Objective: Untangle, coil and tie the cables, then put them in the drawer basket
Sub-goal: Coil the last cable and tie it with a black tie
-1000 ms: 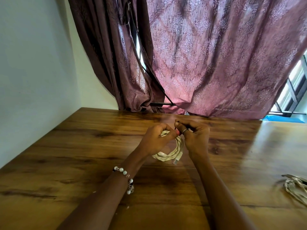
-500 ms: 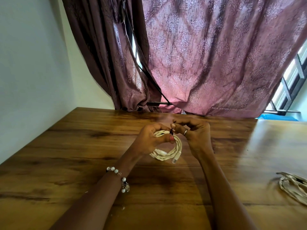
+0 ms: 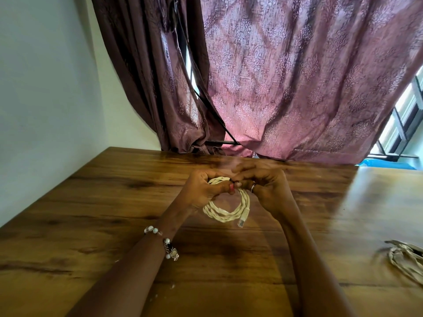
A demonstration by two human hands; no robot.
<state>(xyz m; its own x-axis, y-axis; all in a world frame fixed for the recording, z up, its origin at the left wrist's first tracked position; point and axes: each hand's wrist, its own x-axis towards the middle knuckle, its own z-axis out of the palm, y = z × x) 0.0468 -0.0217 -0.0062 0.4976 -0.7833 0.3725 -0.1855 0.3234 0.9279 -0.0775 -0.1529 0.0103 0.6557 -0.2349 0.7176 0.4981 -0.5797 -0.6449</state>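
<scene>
A plain wall stands at the left, with patterned curtains hanging behind the wooden bench. The left forearm carries a beaded bracelet. The left hand has its fingers curled around the upper left part of the cream coiled cable, gripping it just above the bench surface. The coil's lower loops hang below both hands, and its clear plug points downward. The right hand, wearing a ring, pinches the top of the same coil, fingertips meeting those of the left hand. At the far right edge, a second cable bundle lies on the bench, well apart.
</scene>
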